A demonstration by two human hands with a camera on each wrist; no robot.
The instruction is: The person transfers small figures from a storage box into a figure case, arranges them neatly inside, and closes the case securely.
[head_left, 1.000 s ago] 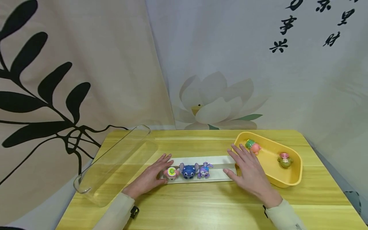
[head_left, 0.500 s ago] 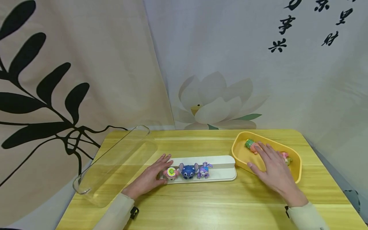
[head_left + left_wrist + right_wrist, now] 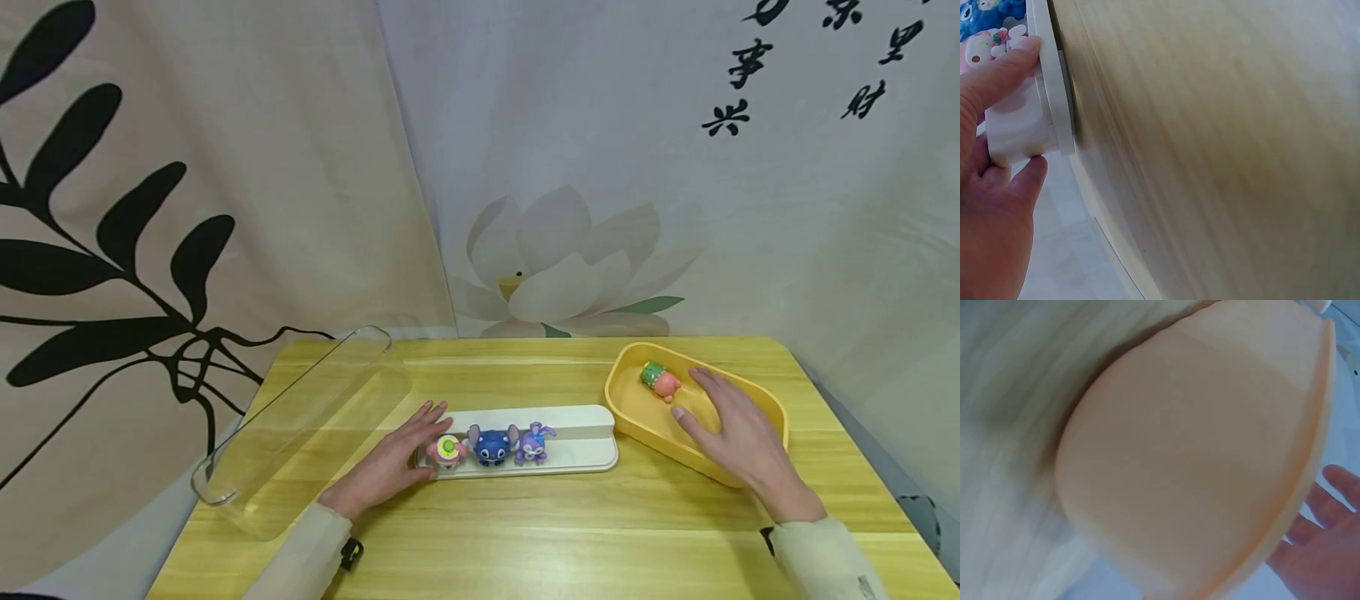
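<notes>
My left hand grips the left end of a white stepped display stand. In the left wrist view its thumb lies on the stand's edge and the other fingers sit at the end. On the stand are a pink figurine with a yellow-green spiral, a blue big-eared figurine and a purple long-eared figurine. Over the yellow tray, my right hand reaches in with spread fingers. It covers the tray's right part, hiding the olive-green figurine. A pink figurine with a green top lies nearby.
A long clear plastic cover lies slanted on the left of the wooden table. A printed curtain hangs behind the table's back edge. The tray's raised wall fills most of the right wrist view.
My right hand has moved right, from beside the stand to over the tray's right part, where the olive-green figurine is now covered. My left hand has stayed on the stand.
</notes>
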